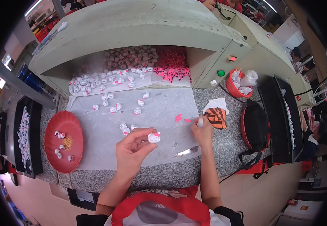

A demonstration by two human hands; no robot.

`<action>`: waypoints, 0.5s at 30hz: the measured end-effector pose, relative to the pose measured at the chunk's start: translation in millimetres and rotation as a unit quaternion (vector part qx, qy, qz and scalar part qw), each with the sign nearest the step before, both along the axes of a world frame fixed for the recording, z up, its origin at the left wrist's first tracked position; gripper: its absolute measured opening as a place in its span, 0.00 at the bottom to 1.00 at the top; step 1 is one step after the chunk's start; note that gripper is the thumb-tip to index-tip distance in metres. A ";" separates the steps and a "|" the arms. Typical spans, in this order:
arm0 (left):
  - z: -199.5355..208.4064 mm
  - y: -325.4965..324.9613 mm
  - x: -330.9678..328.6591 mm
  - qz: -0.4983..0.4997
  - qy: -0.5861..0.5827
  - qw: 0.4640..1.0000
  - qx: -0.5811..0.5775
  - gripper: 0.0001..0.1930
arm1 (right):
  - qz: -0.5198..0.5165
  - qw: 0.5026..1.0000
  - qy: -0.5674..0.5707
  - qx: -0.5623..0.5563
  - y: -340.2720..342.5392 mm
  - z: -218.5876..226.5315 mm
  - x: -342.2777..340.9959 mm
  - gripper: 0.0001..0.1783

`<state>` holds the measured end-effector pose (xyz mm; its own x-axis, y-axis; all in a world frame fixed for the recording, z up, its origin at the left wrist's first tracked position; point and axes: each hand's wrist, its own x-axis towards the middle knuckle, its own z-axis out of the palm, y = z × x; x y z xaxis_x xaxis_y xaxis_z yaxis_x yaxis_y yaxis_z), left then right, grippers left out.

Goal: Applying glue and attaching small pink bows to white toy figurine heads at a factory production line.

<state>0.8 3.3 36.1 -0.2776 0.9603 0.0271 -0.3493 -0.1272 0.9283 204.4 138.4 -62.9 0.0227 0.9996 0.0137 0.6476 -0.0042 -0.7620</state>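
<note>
Between thumb and fingers, my left hand (132,147) pinches a small round white piece (154,138) with pink patches on its top. My right hand (203,135), to the right, is closed around a small whitish, rounded-ended object (200,122); its kind is hard to make out. Just left of that hand, tiny pink bits (178,117) lie on the white sheet (163,105). A metal blade (187,152) rests below them near the sheet's front edge. Several similar white pieces (123,126) sit beyond my left hand, some with pink marks.
Behind the sheet, a pale green cabinet (133,26) holds heaps of white pieces and pink bits (171,69). A red scalloped dish (52,132) stands left. Rightward are a striped cloth (215,117), a red bucket (231,88), a black-red bag (256,126) and black trays (280,94).
</note>
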 end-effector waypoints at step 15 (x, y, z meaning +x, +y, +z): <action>-8.5 0.1 -6.1 0.030 0.012 0.999 -0.019 0.17 | 0.058 0.991 -0.114 -0.035 -9.2 29.1 2.3 0.11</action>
